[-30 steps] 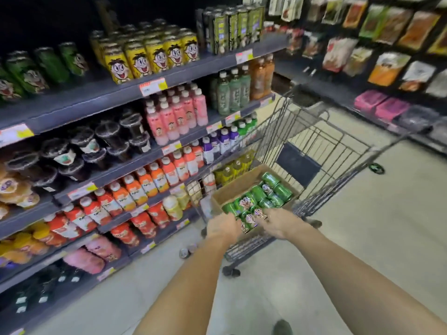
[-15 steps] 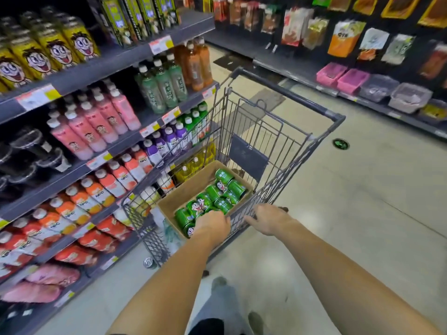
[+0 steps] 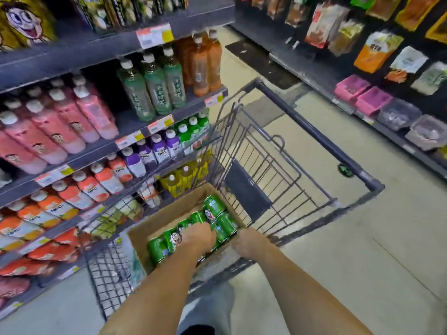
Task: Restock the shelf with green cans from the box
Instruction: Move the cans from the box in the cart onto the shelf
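A cardboard box (image 3: 169, 215) sits inside a wire shopping cart (image 3: 278, 180), and the green cans (image 3: 219, 215) lie on their sides in it, packed close together; several show a cartoon face on the label. The cart stands in the aisle just beside the drinks shelf (image 3: 79, 54) on the left.

The left hand (image 3: 199, 238) reaches down into the box and lies over the middle cans, knuckles up, fingers bent downward among them — whether it actually grasps a can cannot be told, since the fingertips are hidden behind the hand and the cans. The right hand (image 3: 249, 241) is at the near right edge of the box, where the box meets the cart's rim; its fingers curl down over that edge, but motion blur leaves it unclear whether they clench the cardboard, the wire, or merely rest there.

On the shelving to the left, pink bottles (image 3: 60, 126) with white caps fill one tier, with green tea bottles (image 3: 154, 85) and orange-brown bottles (image 3: 205, 64) further along the same tier. Below them stand orange NFC juice bottles (image 3: 96, 187), then purple ones (image 3: 154, 151). Yellow cans with a cartoon face (image 3: 21, 20) occupy the top tier. Across the aisle on the right, hanging snack pouches (image 3: 377, 52) sit above pink trays (image 3: 362, 95). The person's grey trouser leg (image 3: 210, 308) shows between the forearms.
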